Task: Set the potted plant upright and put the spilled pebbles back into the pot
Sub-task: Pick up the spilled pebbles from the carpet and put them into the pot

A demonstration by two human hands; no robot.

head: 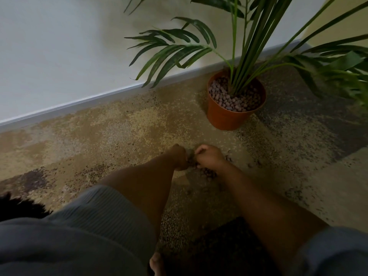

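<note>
An orange pot point(225, 118) stands upright by the wall, with a green palm-like plant point(249, 56) in it and brown pebbles point(231, 100) on top of its filling. In front of it, on the speckled carpet, lies a small heap of spilled pebbles point(209, 173), and a few loose ones point(250, 165) lie to the right. My left hand point(179, 156) and my right hand point(210, 156) are low on the carpet, close together, curled around the heap. Pebbles show between the two hands.
A white wall with a grey skirting board point(99, 96) runs behind the pot. Long fronds point(342, 76) hang over the floor at the right. My bare foot point(157, 263) is at the bottom edge, and grey sleeves cover my upper arms.
</note>
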